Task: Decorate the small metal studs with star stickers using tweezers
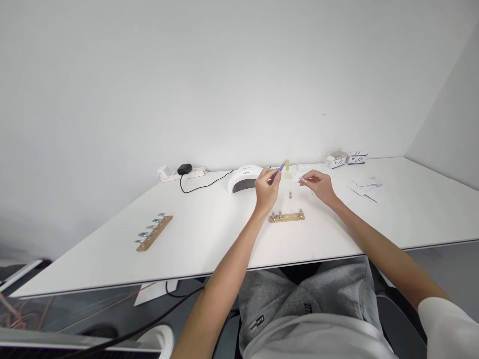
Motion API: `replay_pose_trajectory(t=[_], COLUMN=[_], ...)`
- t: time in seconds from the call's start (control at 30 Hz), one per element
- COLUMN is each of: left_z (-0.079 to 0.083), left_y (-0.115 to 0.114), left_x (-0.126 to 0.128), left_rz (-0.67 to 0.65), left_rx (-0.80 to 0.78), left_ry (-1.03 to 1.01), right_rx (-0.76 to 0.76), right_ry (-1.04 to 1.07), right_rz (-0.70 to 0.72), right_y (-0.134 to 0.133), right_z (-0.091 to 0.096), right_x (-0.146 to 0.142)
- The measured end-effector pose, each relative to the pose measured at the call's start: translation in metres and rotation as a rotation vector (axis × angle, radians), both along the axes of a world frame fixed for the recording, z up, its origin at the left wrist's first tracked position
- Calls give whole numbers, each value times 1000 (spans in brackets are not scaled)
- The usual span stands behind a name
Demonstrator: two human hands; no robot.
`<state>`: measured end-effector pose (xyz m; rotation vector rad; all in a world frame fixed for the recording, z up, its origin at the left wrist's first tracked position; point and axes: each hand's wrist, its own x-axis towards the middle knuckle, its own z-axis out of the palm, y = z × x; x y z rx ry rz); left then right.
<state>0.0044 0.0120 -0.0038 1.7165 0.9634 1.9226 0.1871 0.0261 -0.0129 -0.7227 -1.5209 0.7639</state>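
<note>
My left hand (267, 188) is closed around a slim purple pen-like tool (282, 166), its tip pointing up and to the right. My right hand (318, 184) pinches a small shiny piece (301, 180) in front of a white paper; its exact kind is too small to tell. Below and between the hands, another small clear-and-metal piece (290, 195) stands on the table. Nearer to me lies a wooden strip (287, 218) with small metal holders standing at both its ends. Just beyond my left hand sits a white dome-shaped lamp (245, 178) with a dark opening.
A second wooden strip (155, 234) with several disc-topped holders lies at the left. Behind it are a power strip (189, 174) and a black adapter (184, 169) with a cable. Small boxes (337, 159) and loose papers (366, 188) are on the right. A yellowish bottle (287, 165) stands at the back.
</note>
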Motion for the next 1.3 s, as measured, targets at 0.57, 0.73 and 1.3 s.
replay_pose_trajectory(t=[0.57, 0.73, 1.3], left_z=[5, 5, 8], left_y=[8, 7, -4], left_x=[-10, -7, 1], left_rz=[-286, -430, -475], left_rx=[-331, -322, -209], left_ry=[-378, -325, -254], right_rx=[-246, -250, -262], right_ry=[-183, -237, -236], right_rz=[155, 198, 208], right_y=[0, 0, -2], right_z=[-1, -1, 1], right_x=[0, 0, 1])
